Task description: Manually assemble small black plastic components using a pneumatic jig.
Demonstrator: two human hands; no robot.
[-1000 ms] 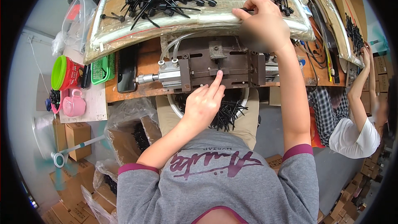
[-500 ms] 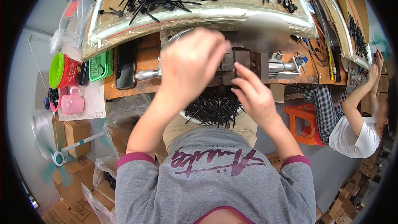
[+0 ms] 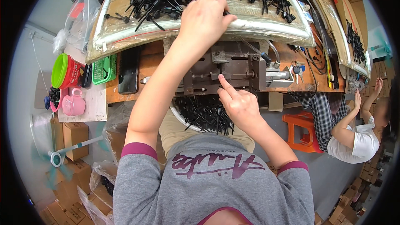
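My left hand [image 3: 204, 18] is over the near edge of a raised tray, its fingers curled and closed; what they hold, if anything, is mostly hidden. Behind it lies a heap of black plastic pieces with long thin stems [image 3: 154, 0]. Below the tray, a dark metal fixture [image 3: 246, 75] is set on the wooden bench. My right hand [image 3: 241, 106] comes in from the right, with the index finger stretched out onto a small dark part [image 3: 216, 76] at the fixture's middle. Its other fingers are loosely bent, and no held thing shows in it.
A white-rimmed tub of black stemmed pieces [image 3: 204, 112] sits at my lap. On the left are a phone [image 3: 128, 71], a green basket [image 3: 103, 70], a red bucket [image 3: 68, 73] and a pink cup [image 3: 73, 103]. Keys [image 3: 297, 70] lie to the right. Another person [image 3: 354, 139] works at far right.
My left hand has moved from over the fixture up and away to the tray's edge, uncovering the fixture. My right hand has shifted a little left and down, its index finger on the fixture's middle.
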